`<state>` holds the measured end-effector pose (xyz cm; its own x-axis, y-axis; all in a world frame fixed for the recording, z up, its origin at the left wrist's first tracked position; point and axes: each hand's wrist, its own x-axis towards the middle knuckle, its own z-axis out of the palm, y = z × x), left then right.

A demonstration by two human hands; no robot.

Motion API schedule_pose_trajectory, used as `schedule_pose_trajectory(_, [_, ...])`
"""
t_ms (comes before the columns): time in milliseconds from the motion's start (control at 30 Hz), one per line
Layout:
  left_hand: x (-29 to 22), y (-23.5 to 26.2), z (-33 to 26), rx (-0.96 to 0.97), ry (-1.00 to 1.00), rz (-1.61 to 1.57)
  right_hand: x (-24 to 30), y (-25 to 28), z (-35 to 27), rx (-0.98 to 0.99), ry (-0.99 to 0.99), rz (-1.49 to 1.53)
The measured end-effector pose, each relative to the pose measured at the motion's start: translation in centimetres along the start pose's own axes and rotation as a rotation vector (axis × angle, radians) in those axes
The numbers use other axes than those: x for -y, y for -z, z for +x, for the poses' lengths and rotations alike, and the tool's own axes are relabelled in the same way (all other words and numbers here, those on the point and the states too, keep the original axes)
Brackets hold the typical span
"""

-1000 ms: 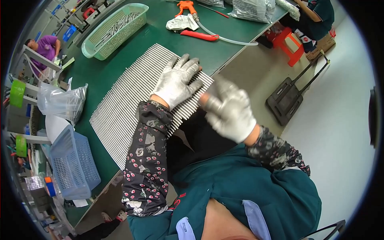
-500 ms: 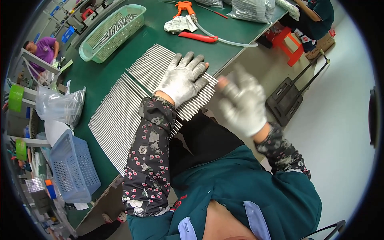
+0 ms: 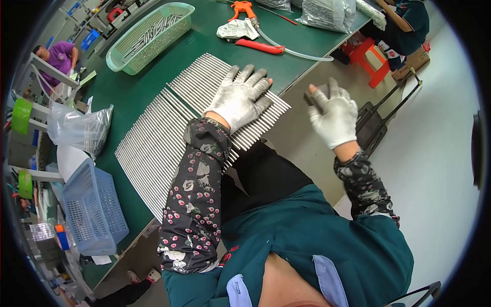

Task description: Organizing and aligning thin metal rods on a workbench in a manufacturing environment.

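Thin silvery metal rods point(image 3: 153, 140) lie side by side in two flat rows on the green table, a narrow gap between them. My left hand point(image 3: 238, 100), in a white glove with greyed fingers, rests flat on the farther row point(image 3: 197, 74), fingers spread. One fingertip pokes bare out of the glove. Past the table's edge, my right hand point(image 3: 335, 115) is raised in the air, apart from the rods. Its gloved fingers look parted. A dark patch beside its thumb could be grimy glove or something small; I cannot make out which.
A green basket of metal pieces point(image 3: 148, 43) stands at the far left, a blue basket point(image 3: 94, 215) nearer. An orange air gun point(image 3: 243, 10), white cloth point(image 3: 238, 30) and red-handled tool point(image 3: 260, 47) lie at the back. Beyond the edge stand a red stool point(image 3: 368, 59) and folded trolley point(image 3: 371, 128).
My right hand has moved up and to the right, farther from the rods, and is less blurred. My left hand stays flat on them. The whole view has shifted slightly.
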<state>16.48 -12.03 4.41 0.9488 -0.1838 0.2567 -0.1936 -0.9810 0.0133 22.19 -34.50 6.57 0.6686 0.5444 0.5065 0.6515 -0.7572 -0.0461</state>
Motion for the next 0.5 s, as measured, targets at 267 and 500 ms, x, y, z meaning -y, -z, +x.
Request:
schedule_pose_trajectory(267, [0.1, 0.3, -0.2, 0.007, 0.009, -0.033, 2.8, 0.9, -1.0, 0.075, 0.11, 0.228])
schedule_pose_trajectory(500, [0.4, 0.1, -0.7, 0.011, 0.014, 0.008, 6.7, 2.2, -2.8, 0.087, 0.345, 0.451])
